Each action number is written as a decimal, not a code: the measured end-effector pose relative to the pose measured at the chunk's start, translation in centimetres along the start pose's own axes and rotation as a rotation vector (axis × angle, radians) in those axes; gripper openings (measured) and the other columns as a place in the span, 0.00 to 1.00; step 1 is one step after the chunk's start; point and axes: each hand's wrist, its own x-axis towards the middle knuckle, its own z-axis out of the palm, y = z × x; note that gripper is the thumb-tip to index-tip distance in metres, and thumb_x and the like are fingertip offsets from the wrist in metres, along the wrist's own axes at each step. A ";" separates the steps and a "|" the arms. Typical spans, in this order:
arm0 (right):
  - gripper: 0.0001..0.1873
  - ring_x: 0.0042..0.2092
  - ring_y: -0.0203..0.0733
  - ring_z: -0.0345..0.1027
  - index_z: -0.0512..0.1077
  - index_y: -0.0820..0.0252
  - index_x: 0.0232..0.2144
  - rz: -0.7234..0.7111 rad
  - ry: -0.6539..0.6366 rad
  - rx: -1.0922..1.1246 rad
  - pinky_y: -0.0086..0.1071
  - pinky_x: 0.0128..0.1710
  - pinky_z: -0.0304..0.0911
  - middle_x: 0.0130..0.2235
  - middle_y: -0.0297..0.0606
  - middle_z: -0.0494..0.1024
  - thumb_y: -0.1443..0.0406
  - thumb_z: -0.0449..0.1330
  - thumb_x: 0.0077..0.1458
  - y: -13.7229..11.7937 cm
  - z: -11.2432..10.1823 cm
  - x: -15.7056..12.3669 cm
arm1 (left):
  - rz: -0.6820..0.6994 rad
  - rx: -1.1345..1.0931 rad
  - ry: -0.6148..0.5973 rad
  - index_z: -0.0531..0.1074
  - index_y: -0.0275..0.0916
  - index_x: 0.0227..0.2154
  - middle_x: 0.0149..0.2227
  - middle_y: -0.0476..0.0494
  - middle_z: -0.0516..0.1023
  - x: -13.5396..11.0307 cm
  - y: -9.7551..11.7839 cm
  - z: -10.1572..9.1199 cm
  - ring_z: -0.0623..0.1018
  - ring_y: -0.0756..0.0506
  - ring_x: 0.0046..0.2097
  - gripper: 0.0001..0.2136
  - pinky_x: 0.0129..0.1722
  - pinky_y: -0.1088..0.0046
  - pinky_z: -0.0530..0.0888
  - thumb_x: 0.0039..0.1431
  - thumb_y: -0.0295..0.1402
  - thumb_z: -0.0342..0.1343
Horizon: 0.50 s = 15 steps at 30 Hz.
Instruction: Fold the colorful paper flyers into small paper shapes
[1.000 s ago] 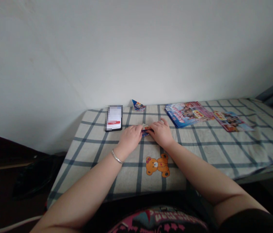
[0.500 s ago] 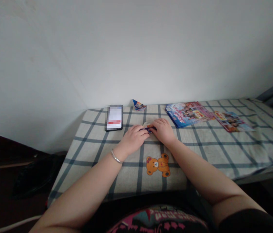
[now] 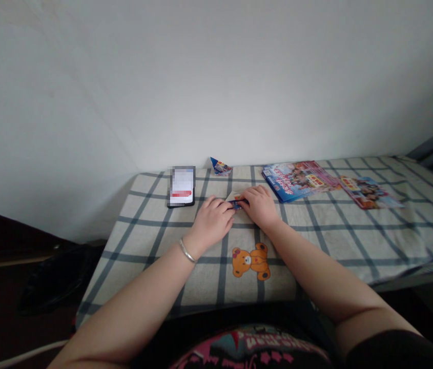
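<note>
A small folded piece of printed paper (image 3: 236,204), dark blue with a pale part at its back, lies on the checked cloth between my hands. My left hand (image 3: 213,220) has its fingers closed on the paper's left end; a silver bangle circles that wrist. At the paper's right end, my right hand (image 3: 258,206) pinches it with the thumb and curled fingers. Both hands rest low on the cloth and hide much of the paper. Behind them, near the wall, stands a folded paper shape (image 3: 221,167) with blue and printed faces.
A phone (image 3: 182,187) with a lit, blurred screen sits at the left. To the right lie a stack of colourful printed leaflets (image 3: 296,179) and another leaflet (image 3: 372,193). The checked tablecloth (image 3: 155,230) bears a bear picture (image 3: 250,262). A wall (image 3: 216,87) rises behind.
My left hand has shifted slightly, its wrist a little lower and to the right. More of the folded paper shows between the hands. My right hand has barely moved.
</note>
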 end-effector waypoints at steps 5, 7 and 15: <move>0.03 0.46 0.48 0.66 0.74 0.56 0.34 0.000 -0.001 -0.005 0.43 0.54 0.53 0.39 0.38 0.79 0.63 0.62 0.56 0.0 0.1 0.0 | -0.057 0.089 0.007 0.78 0.39 0.33 0.35 0.42 0.78 -0.1 0.4 -0.7 0.74 0.41 0.42 0.10 0.57 0.51 0.61 0.62 0.32 0.51; 0.04 0.47 0.48 0.66 0.74 0.56 0.34 0.001 -0.006 0.000 0.43 0.54 0.53 0.39 0.38 0.79 0.63 0.62 0.56 0.1 0.1 0.0 | -0.084 0.116 0.004 0.78 0.38 0.29 0.33 0.42 0.77 -0.2 0.4 -0.8 0.75 0.42 0.39 0.12 0.57 0.52 0.62 0.62 0.32 0.51; 0.05 0.46 0.47 0.66 0.75 0.57 0.35 0.019 -0.028 -0.006 0.40 0.52 0.54 0.41 0.38 0.79 0.62 0.61 0.57 0.1 0.0 0.0 | -0.198 0.139 -0.134 0.77 0.34 0.28 0.31 0.39 0.77 -0.4 0.0 -2.5 0.77 0.41 0.36 0.13 0.46 0.57 0.68 0.62 0.33 0.51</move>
